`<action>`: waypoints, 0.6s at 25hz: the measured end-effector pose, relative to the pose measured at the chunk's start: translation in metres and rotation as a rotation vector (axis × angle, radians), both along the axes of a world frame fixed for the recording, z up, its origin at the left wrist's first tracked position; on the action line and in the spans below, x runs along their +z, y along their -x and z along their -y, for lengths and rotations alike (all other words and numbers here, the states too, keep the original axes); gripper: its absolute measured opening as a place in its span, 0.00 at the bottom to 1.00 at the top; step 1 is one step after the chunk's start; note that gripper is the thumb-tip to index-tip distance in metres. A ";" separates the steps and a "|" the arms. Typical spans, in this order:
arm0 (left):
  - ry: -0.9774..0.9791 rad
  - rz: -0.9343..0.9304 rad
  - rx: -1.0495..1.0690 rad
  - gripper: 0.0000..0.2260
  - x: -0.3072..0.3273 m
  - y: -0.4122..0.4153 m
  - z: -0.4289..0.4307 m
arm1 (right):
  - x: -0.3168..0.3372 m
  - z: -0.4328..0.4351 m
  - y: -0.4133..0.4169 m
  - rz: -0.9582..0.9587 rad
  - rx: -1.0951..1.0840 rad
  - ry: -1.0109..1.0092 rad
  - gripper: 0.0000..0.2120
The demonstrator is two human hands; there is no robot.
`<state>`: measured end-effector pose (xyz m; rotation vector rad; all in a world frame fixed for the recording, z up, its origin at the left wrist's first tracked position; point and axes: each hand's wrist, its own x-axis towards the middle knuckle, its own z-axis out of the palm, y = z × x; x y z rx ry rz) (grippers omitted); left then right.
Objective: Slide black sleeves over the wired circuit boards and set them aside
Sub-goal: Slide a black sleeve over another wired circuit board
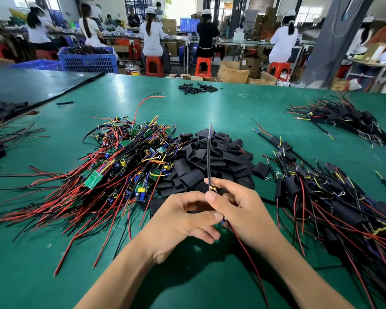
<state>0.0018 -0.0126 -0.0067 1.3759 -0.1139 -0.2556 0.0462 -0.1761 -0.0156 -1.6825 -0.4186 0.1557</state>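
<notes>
While my right hand [243, 210] pinches a wired board's black lead [208, 157] upright and my left hand [178, 221] pinches its lower end, over the tabletop [232, 103] toward its near edge, I judge sleeving about to start: next needs a sleeve from the sleeve pile [192, 177] just beyond.

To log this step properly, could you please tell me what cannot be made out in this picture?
- Head view: the board on the held wiring, and any sleeve on it, hidden by fingers of the left hand and right hand.
- Sleeved pile: cut off by the right edge.
- Far black pieces: too small to identify.
</notes>
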 end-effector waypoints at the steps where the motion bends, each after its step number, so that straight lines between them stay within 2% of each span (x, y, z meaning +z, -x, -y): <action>1: 0.067 -0.029 0.035 0.08 0.001 -0.001 0.001 | -0.001 0.001 -0.001 -0.013 -0.014 -0.026 0.18; 4: 0.273 -0.054 0.204 0.06 0.005 -0.005 -0.004 | -0.001 0.005 -0.008 -0.027 -0.151 -0.125 0.09; 7: 0.400 0.043 0.338 0.03 0.010 -0.010 -0.020 | -0.003 0.016 -0.018 0.132 -0.325 -0.036 0.05; 9: 0.444 0.088 0.408 0.05 0.012 -0.011 -0.031 | -0.003 0.022 -0.019 0.189 -0.303 0.047 0.03; 11: 0.443 0.085 0.439 0.10 0.010 -0.012 -0.033 | -0.003 0.022 -0.014 0.231 -0.194 0.184 0.10; 14: 0.405 0.036 0.420 0.10 0.004 -0.012 -0.023 | -0.006 0.015 -0.009 0.411 -0.001 0.666 0.25; 15: 0.398 0.017 0.417 0.09 0.002 -0.012 -0.021 | -0.007 0.012 -0.008 0.443 0.047 0.770 0.27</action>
